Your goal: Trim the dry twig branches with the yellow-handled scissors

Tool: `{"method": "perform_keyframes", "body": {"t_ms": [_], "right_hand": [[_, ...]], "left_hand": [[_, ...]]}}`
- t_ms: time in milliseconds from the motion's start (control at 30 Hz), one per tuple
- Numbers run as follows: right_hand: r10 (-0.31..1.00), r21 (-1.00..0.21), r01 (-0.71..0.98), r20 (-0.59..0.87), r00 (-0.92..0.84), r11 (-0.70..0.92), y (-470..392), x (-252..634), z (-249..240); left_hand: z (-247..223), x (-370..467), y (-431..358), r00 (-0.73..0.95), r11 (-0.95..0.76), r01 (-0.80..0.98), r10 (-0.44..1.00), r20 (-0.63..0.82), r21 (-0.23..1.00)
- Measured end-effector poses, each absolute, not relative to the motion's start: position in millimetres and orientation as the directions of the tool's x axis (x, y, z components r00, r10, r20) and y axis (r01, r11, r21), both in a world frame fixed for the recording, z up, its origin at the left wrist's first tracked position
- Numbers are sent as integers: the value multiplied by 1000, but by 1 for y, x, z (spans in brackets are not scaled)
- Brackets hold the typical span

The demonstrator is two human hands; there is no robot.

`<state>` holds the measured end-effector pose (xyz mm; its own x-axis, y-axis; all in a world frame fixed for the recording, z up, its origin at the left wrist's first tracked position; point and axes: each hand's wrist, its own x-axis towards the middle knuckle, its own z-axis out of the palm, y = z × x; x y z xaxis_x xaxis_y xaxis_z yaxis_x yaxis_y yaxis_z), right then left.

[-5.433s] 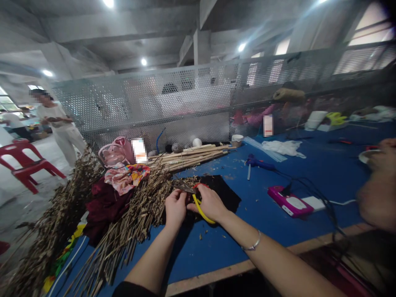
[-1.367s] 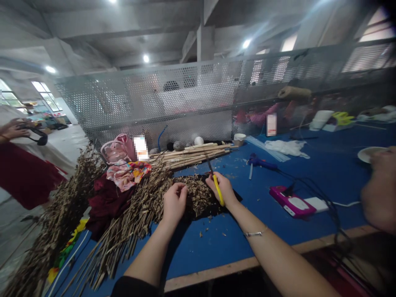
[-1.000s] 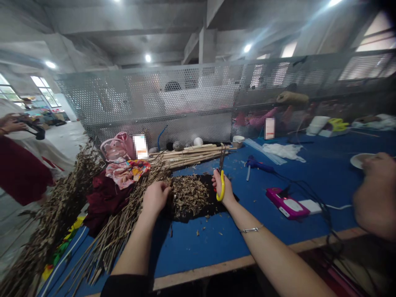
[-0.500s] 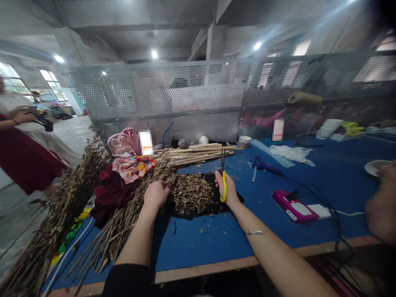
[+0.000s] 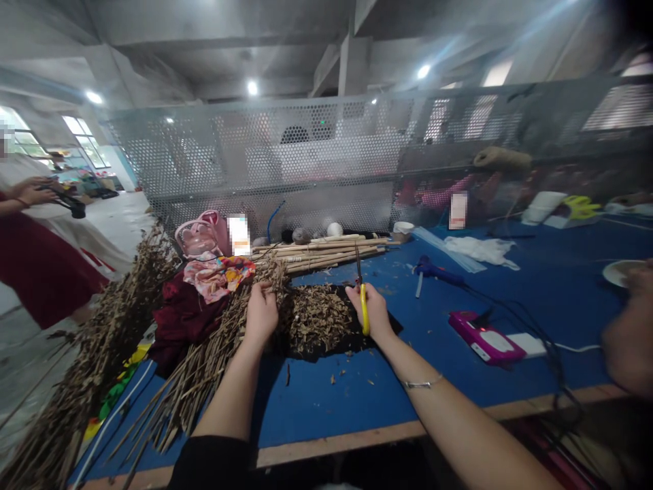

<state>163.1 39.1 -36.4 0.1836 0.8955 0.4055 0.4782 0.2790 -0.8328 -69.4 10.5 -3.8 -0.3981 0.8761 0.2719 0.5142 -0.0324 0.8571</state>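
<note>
The yellow-handled metal scissors (image 5: 364,309) sit in the grasping fingers of the right hand (image 5: 376,314), just right of a heap of dry brown leaf bits (image 5: 319,313) on a black sheet (image 5: 306,352) over the blue desk (image 5: 326,412). The left hand (image 5: 262,314) curls beside brown dried stems (image 5: 204,371); whether its fingers grip one cannot be told. Best draw brittle-looking stems out singly, blades well clear.

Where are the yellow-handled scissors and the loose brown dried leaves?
Yellow-handled scissors (image 5: 364,303): head view, on the yellow handle.
Loose brown dried leaves (image 5: 321,317): head view, middle of the pile.
</note>
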Motion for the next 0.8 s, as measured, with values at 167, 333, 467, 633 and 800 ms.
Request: {"method": "perform_keyframes", "body": {"t_ms": [167, 333, 467, 633, 800], "right_hand": [[882, -799, 442, 469, 34, 408, 16, 145, -25], [873, -793, 367, 459, -163, 485, -1, 128, -16], [890, -818, 351, 430, -152, 455, 0, 128, -15], [891, -844, 285, 437, -125, 454, 6, 131, -18], [915, -895, 195, 398, -65, 402, 10, 133, -18]], "left_hand": [[-14, -37, 4, -206, -130, 29, 969, 133, 991], [-14, -12, -6, -89, -73, -42, 994, 69, 996], [-10, -3, -12, -45, -53, -139, 998, 47, 989], [-8, 4, -16, -1, 36, -339, 999, -38, 940], [-10, 2, -13, -95, 79, -392, 988, -125, 917]]}}
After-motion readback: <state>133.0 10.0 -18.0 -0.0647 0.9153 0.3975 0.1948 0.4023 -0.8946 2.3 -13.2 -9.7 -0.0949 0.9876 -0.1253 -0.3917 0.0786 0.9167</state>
